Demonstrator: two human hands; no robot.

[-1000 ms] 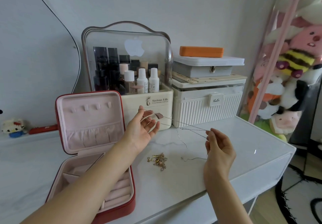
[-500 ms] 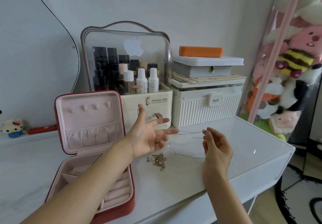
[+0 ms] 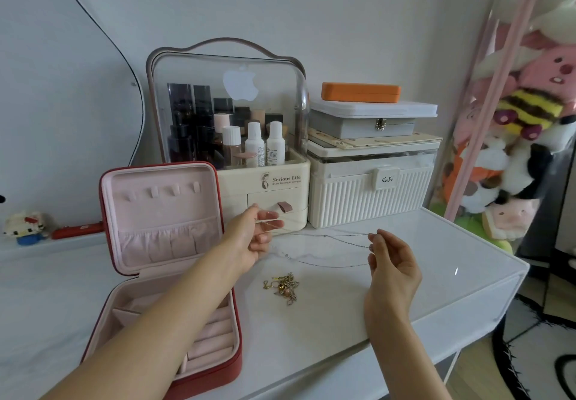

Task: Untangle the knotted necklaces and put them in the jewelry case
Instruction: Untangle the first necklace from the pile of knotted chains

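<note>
Both hands are pinching the silver chain [image 3: 330, 237], left hand [image 3: 252, 237] and right hand [image 3: 389, 262] stretching it apart; I'd be pulling gently, watching for snags before laying it in the jewelry case [image 3: 162, 212].

Jewelry case [image 3: 215, 378] red outside, pale pink lining. Thin chain [image 3: 336, 264] silver. Tangled necklaces [image 3: 282, 287] gold with a pinkish bead. Table [image 3: 405, 300] white, faint grey marbling. Cosmetics organiser [image 3: 274, 194] cream base, clear lid, white apple logo, black and white bottles inside. Storage box [image 3: 367, 200] white, vertical ribs. Flat case [image 3: 361, 91] on the stack orange. Plush toy [image 3: 530, 113] yellow with dark stripes.
</note>
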